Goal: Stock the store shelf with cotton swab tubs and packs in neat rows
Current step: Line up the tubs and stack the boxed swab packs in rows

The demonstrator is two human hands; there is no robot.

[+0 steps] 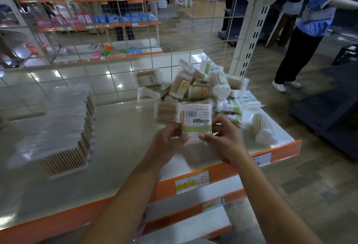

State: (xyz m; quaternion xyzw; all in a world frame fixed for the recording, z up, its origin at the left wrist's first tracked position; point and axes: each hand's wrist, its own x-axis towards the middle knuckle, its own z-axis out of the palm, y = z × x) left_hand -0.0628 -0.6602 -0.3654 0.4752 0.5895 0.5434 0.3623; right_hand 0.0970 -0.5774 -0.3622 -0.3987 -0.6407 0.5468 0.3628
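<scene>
While we stock, progress: roughly midway, we judge.
Done: neat rows of clear-wrapped wooden-stick swab packs (pixel 65 127) stand at near left.
Left: jumbled heap of swab packs (pixel 201 88) lies at far right.
Grip: our left hand (pixel 170 139) and right hand (pixel 224 137) both pinch one flat green-labelled swab pack (pixel 196 120) just before the heap.

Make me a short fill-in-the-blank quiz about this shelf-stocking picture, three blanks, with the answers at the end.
1. Both hands, left hand and right hand, hold one cotton swab ____ between them.
2. The loose pile of swab packs lies on the shelf's ____ side.
3. The shelf's front edge is coloured ____.
Answers: pack; right; orange
</scene>
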